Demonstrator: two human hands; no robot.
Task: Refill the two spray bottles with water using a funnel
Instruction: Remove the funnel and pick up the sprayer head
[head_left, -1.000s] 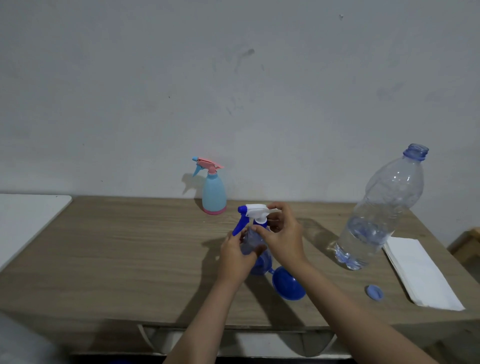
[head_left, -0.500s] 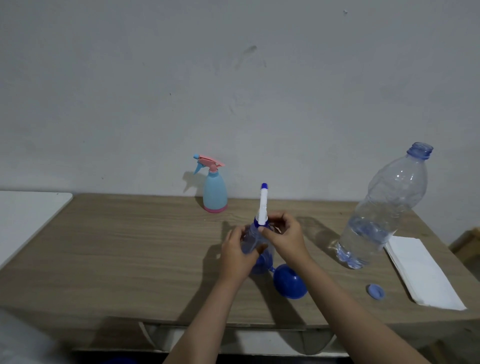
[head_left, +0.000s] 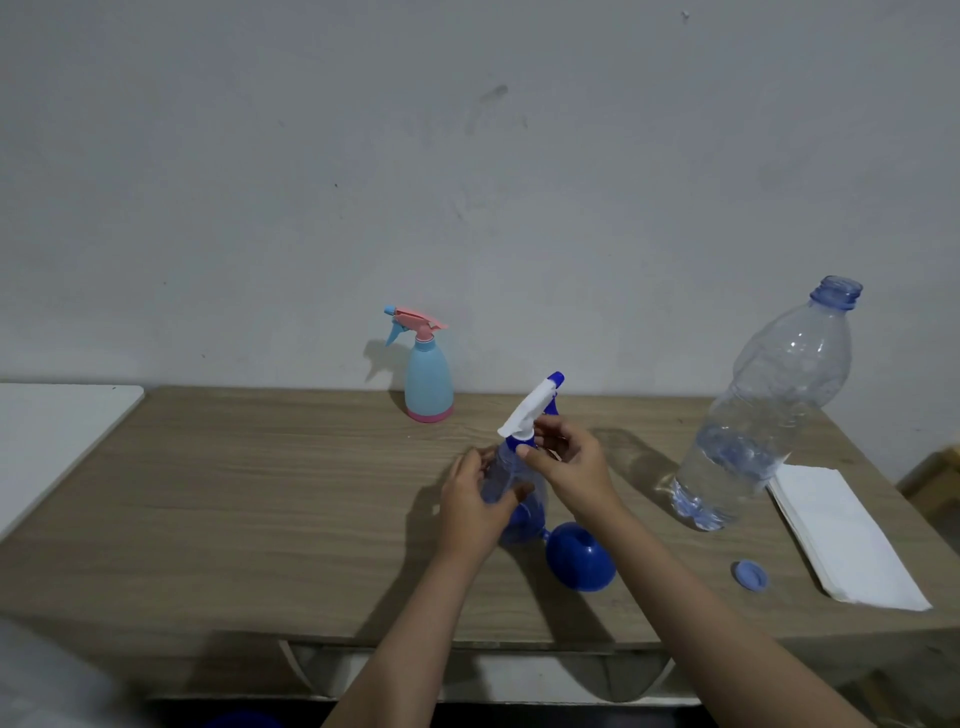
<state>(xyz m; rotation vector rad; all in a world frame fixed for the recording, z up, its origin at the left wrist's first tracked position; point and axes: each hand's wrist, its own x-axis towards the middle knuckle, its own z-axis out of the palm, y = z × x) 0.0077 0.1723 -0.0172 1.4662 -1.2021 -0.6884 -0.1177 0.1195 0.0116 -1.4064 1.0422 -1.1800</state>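
A clear blue spray bottle (head_left: 524, 512) stands mid-table. My left hand (head_left: 475, 506) grips its body. My right hand (head_left: 569, 465) pinches the blue collar under its white and blue spray head (head_left: 530, 410), whose nozzle points up and to the right. A blue funnel (head_left: 579, 556) lies on its side just right of the bottle's base. A second spray bottle (head_left: 428, 382), light blue with a pink head, stands by the wall. A large clear water bottle (head_left: 763, 415), uncapped and partly filled, stands at the right.
The blue bottle cap (head_left: 749, 574) lies near the front right of the wooden table (head_left: 260, 493). A stack of white napkins (head_left: 841, 535) lies at the right edge. A white surface (head_left: 47, 431) adjoins the table on the left.
The spray head has turned under my right hand: its nozzle pointed left, then straight away, and now points up-right. My left hand keeps holding the bottle body.
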